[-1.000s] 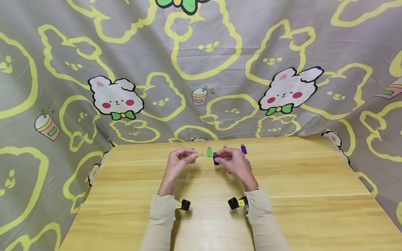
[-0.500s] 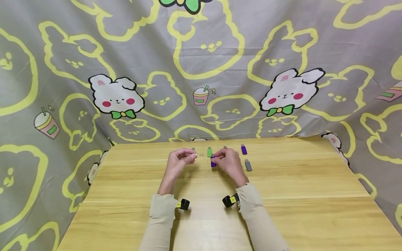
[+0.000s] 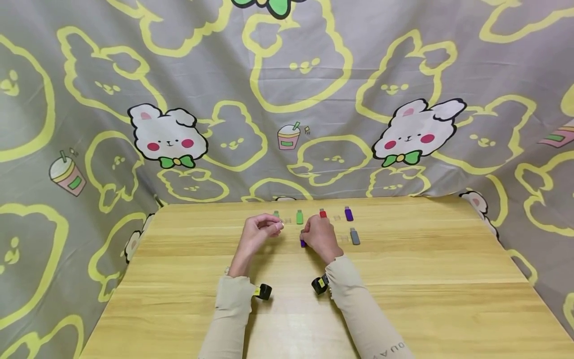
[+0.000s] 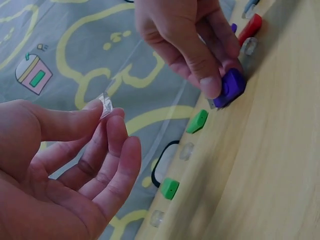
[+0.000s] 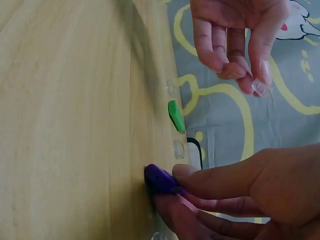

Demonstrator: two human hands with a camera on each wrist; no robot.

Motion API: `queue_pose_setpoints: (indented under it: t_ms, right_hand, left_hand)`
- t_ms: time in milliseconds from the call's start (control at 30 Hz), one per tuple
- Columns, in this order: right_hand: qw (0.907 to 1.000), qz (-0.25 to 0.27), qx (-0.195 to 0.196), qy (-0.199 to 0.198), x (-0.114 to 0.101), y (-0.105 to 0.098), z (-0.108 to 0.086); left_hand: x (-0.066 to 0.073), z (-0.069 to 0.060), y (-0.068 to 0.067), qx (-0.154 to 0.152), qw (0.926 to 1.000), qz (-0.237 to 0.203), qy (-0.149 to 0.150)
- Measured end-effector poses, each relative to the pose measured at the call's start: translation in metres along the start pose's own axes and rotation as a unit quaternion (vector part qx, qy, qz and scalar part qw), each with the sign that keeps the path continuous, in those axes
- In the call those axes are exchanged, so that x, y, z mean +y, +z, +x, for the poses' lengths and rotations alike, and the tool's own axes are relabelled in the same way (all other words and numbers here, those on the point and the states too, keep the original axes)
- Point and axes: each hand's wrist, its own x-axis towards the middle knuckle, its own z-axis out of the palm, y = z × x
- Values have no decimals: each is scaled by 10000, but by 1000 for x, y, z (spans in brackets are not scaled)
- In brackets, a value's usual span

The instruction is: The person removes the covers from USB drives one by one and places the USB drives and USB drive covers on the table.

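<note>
My left hand [image 3: 256,235] is held over the table, pinching a small clear cap [image 4: 106,104] between thumb and fingertip. To its right, my right hand [image 3: 320,238] grips a purple USB flash drive [image 4: 231,87] by thumb and fingers. The drive is low at the tabletop in the right wrist view; whether it touches the wood I cannot tell. Behind the hands lie two green USB flash drives, one [image 3: 299,217] between the hands and another [image 3: 276,214] partly behind the left. A red USB flash drive [image 3: 323,213] is partly covered by my right hand.
Another purple flash drive [image 3: 349,214] lies at the back right, with a grey one [image 3: 355,236] in front of it. Loose clear caps [image 3: 337,218] sit beside the drives. A patterned curtain [image 3: 314,124] rises behind the wooden table [image 3: 426,259].
My right hand has moved left and slightly toward me with the purple flash drive, lowering it toward the tabletop. The red and grey drives have come into view. My left hand has barely moved.
</note>
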Motion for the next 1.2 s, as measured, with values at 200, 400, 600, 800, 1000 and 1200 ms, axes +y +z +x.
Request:
queue_pose_setpoints:
  t_ms: [200,400,600,800,1000,1200]
  right_hand:
    - [9995,-305,14,-71,-3,0,-2]
    - [9990,-419,93,-106,-1,-2,-3]
    - [9990,4,339,-285,3,-19,-11]
    - [9967,727,340,-152,15,-45,-23]
    - [9909,1295,346,-150,31,-67,-30]
    - [9851,1672,336,-221,46,-78,-30]
  left_hand:
    - [-1,-1,2,-86,9995,266,-112]
    - [0,-1,4,-90,9985,509,-201]
    - [-3,-3,6,-167,9937,1106,-84]
    - [-5,-4,12,-247,9850,1710,38]
    - [-10,-3,20,-181,9739,2264,-11]
    - [-15,-4,24,-159,9653,2605,49]
